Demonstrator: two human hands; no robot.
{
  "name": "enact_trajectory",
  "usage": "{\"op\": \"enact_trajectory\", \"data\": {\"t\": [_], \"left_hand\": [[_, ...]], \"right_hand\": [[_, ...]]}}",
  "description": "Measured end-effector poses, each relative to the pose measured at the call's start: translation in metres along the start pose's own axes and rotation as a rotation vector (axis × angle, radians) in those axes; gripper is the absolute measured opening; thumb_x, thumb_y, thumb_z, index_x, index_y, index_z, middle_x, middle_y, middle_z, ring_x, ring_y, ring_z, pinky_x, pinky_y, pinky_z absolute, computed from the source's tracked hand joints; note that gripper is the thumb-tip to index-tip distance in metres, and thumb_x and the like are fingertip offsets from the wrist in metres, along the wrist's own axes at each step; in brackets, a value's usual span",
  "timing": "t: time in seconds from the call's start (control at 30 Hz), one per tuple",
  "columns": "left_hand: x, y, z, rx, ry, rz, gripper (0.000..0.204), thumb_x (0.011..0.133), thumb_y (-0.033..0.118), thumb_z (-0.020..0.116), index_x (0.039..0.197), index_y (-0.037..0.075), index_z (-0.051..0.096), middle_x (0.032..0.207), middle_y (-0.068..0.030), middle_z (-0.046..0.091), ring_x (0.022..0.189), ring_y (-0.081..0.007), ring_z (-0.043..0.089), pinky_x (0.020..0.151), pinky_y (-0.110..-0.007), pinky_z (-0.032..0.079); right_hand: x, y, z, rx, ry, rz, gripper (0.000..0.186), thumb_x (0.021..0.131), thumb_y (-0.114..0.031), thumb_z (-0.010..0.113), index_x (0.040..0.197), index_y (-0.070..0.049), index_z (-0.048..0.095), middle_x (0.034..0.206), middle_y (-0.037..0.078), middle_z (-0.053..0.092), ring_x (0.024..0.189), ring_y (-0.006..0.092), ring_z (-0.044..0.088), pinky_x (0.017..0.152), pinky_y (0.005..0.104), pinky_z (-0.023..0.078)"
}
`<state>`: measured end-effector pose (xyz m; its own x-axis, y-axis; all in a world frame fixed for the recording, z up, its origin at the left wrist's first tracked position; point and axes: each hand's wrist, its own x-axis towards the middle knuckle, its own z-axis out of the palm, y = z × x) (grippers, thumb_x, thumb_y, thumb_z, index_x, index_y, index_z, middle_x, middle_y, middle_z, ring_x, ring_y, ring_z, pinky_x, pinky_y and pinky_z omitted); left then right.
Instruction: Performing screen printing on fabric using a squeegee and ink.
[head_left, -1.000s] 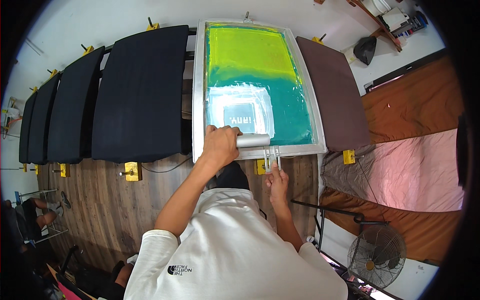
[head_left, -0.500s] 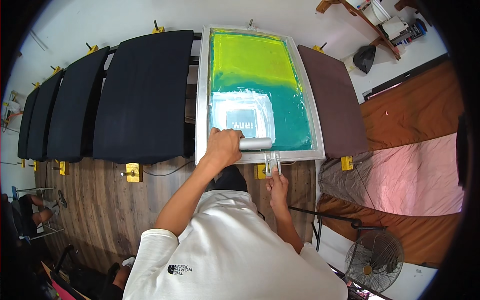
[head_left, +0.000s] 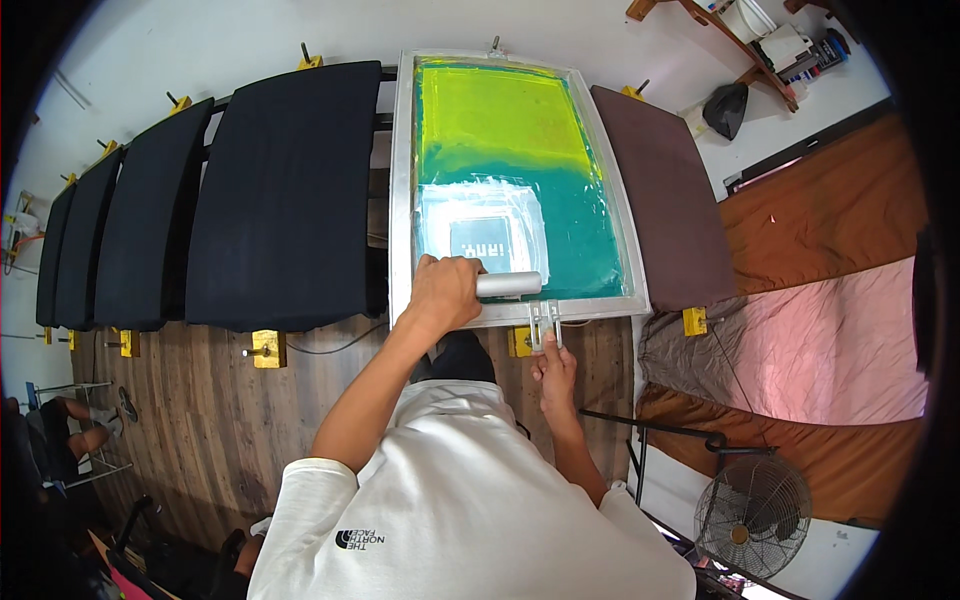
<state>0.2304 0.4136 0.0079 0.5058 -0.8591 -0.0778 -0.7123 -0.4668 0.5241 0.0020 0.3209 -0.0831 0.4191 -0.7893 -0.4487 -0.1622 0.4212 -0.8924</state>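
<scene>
**Squeegee crosswise at the near edge of the screen**

Left hand [head_left: 443, 292] is closed around the squeegee handle [head_left: 508, 284], whose long axis runs left to right, jutting rightward from the fingers. It sits at the near rail of the screen frame [head_left: 400, 190], just below the white printed patch [head_left: 482, 228]. Right hand [head_left: 556, 368] pinches the metal clamp [head_left: 544, 322] under the rail, just beside the handle's free end. Dark boards [head_left: 285, 190] lie left.

Squeegee [head_left: 505, 284] and left hand [head_left: 443, 293] nearer the frame edge
</scene>
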Motion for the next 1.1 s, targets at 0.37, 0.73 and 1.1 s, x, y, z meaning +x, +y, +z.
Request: {"op": "enact_trajectory", "data": {"t": [0.37,0.73,1.1], "left_hand": [[-0.0005,-0.0008,0.0017,-0.007,-0.006,-0.002,0.027,0.069,0.006,0.066,0.095,0.008,0.074,0.081,-0.0151,0.072,0.077,-0.0306,0.069,0.084,-0.040,0.042],[-0.0004,-0.0004,0.0011,0.001,-0.021,-0.013,0.029,0.070,0.007,0.066,0.097,0.009,0.074,0.080,-0.0145,0.072,0.076,-0.0304,0.069,0.083,-0.040,0.043],[0.0011,-0.0020,0.0075,0.001,0.000,-0.019,0.028,0.069,0.005,0.067,0.096,0.009,0.074,0.081,-0.0141,0.072,0.077,-0.0298,0.069,0.083,-0.040,0.042]], "right_hand": [[0.0023,0.0033,-0.0037,0.020,-0.020,0.017,0.037,0.097,-0.041,0.061,0.086,-0.006,0.059,0.069,-0.002,0.048,0.055,0.0045,0.037,0.047,0.0225,0.034],[0.0015,0.0014,-0.0010,-0.016,-0.011,0.018,0.039,0.097,-0.042,0.060,0.085,-0.005,0.058,0.067,-0.003,0.044,0.055,0.0049,0.036,0.046,0.0234,0.033],[0.0052,0.0017,-0.0043,-0.022,-0.083,0.007,0.052,0.097,-0.053,0.056,0.081,-0.003,0.056,0.062,-0.004,0.038,0.052,0.0082,0.043,0.048,0.0245,0.037]]}}
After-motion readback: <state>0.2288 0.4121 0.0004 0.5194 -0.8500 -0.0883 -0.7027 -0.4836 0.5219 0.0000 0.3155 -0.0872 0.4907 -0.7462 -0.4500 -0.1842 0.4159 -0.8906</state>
